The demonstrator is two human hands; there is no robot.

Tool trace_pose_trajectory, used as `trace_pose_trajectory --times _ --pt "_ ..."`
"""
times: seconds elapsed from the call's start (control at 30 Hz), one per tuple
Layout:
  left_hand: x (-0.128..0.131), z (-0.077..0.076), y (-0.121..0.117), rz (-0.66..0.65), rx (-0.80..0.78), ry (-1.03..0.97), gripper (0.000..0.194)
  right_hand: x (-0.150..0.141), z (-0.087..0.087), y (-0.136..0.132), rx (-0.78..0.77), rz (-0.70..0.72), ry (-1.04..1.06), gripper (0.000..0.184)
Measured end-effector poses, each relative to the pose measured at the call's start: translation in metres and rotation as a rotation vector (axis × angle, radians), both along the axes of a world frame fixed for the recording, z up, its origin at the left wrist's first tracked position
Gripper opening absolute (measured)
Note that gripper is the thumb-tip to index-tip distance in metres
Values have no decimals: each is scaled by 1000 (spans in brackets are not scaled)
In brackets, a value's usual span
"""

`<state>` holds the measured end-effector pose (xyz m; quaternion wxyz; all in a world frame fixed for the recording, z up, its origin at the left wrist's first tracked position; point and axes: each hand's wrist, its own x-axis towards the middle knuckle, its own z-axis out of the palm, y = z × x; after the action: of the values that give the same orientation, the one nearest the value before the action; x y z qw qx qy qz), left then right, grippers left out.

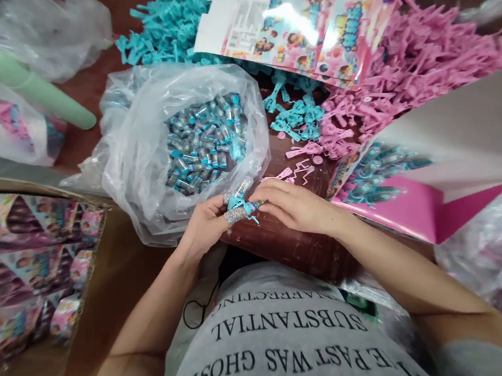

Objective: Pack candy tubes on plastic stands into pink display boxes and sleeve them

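My left hand [205, 225] is closed round a small blue plastic piece [236, 202] near the front rim of a clear plastic bag. Silvery-grey wrapping covers the tips of its thumb and finger. From the other side, my right hand [295, 205] pinches a small multicoloured tube [256, 205] against the blue piece. How the two parts join is hidden by the fingers. Just beyond my hands, the open bag [137, 186] holds many small clear vials [201, 151] with blue caps.
Blue plastic pieces [169, 21] and pink plastic pieces [430, 60] lie heaped at the back. Printed cards [302, 23] rest over them. On the right stands an open pink-and-white box [405, 209]. A carton [73, 296] of packaged goods is at left, near a pale green bottle-shaped object [35, 88].
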<state>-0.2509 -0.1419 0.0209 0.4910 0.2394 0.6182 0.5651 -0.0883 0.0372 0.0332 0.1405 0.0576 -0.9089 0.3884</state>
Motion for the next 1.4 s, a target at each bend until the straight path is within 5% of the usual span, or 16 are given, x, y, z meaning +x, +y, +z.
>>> trace_pose_trajectory --times 0.13,0.3,0.5,0.7,0.87,0.93,0.97,1.03,1.1,1.2,1.3,1.4 --pt "14 -9 12 -58 84 245 39 19 0 -3 75 -122 -21 24" --pt "36 -11 19 -4 172 373 29 39 -3 -15 -115 -314 -2 26" --pt "42 4 34 -233 186 544 22 71 13 -6 -360 -418 -187 39" --pt "61 18 63 -369 100 307 27 129 28 -1 -190 -470 -50 28" --pt "96 34 92 -589 -6 144 23 184 38 10 -55 -604 48 57" --pt "111 40 106 -754 -80 94 17 202 42 19 44 -553 86 73" --pt "118 43 115 -839 -79 107 17 209 45 24 82 -488 84 66" --pt "127 50 134 -907 41 245 20 222 50 35 99 -371 90 45" --pt "129 58 157 -765 253 545 26 236 56 47 63 -394 137 34" --pt "123 65 203 -504 542 1073 32 253 60 72 96 -773 127 33" --pt "122 58 250 -718 712 1357 36 248 52 97 270 -1119 -170 33" --pt "132 47 277 -875 651 1486 44 221 43 109 387 -1164 -507 35"
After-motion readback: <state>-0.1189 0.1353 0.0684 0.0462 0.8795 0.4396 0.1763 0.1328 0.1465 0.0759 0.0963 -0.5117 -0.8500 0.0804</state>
